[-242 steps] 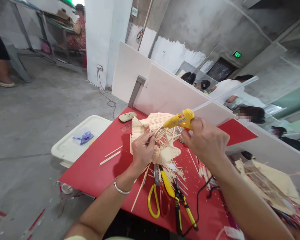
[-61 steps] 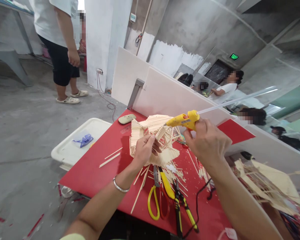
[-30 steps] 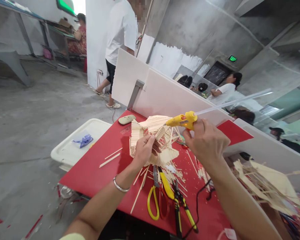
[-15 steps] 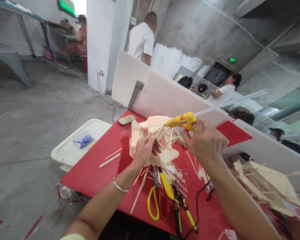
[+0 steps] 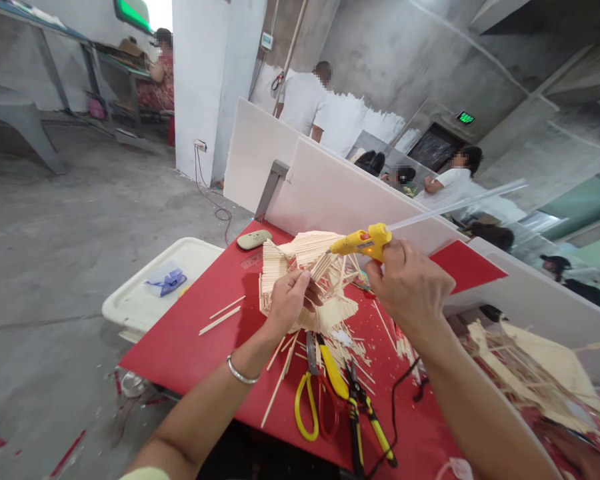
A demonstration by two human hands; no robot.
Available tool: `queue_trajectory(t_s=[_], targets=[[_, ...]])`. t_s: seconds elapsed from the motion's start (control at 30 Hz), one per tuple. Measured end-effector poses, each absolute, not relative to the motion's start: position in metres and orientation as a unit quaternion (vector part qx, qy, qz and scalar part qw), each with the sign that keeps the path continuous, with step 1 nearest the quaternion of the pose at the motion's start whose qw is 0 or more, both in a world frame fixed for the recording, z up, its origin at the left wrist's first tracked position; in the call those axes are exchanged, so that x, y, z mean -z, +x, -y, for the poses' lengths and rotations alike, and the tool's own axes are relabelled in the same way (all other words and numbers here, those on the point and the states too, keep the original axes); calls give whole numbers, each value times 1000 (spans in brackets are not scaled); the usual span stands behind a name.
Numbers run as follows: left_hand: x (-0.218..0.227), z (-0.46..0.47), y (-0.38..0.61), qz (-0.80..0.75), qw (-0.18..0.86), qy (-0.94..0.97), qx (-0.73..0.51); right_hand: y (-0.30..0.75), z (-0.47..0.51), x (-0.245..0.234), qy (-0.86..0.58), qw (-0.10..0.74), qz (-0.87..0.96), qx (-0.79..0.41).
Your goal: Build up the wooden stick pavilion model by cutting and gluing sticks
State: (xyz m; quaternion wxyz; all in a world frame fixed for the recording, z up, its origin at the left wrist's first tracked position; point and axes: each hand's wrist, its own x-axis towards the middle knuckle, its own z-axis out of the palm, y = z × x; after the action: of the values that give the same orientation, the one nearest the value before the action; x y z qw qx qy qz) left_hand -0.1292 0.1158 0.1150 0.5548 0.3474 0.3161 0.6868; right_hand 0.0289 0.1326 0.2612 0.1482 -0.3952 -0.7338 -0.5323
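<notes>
My right hand (image 5: 415,280) is wrapped round a yellow hot glue gun (image 5: 363,243), with a long clear glue stick (image 5: 460,205) sticking out of its back. The nozzle points left and down, at or just above the upper ends of some thin wooden sticks (image 5: 322,267). Those sticks are pinched between the thumb and fingers of my left hand (image 5: 287,301); some of its fingers are hidden. Around and behind that hand spreads a pale structure of glued wooden sticks (image 5: 275,268), lying on a red tabletop (image 5: 195,363).
Near the front edge lie yellow-handled scissors (image 5: 307,407), black-and-yellow pliers (image 5: 355,427) and loose sticks (image 5: 220,321). A dark cord (image 5: 395,407) runs beneath my right arm. White panels (image 5: 340,190) stand along the back; a white plastic stool (image 5: 130,287) is left. People are beyond.
My right hand and the glue gun have shifted very slightly left. My left hand stays in place. Behind the panels, a person in a white shirt has moved right and lower.
</notes>
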Motion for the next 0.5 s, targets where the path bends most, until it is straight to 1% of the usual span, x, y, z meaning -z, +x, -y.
queue_trajectory(t_s=[0.5], targets=[[-118, -115, -129, -316, 556, 343, -688, 32, -132, -262, -392, 157, 741, 523]])
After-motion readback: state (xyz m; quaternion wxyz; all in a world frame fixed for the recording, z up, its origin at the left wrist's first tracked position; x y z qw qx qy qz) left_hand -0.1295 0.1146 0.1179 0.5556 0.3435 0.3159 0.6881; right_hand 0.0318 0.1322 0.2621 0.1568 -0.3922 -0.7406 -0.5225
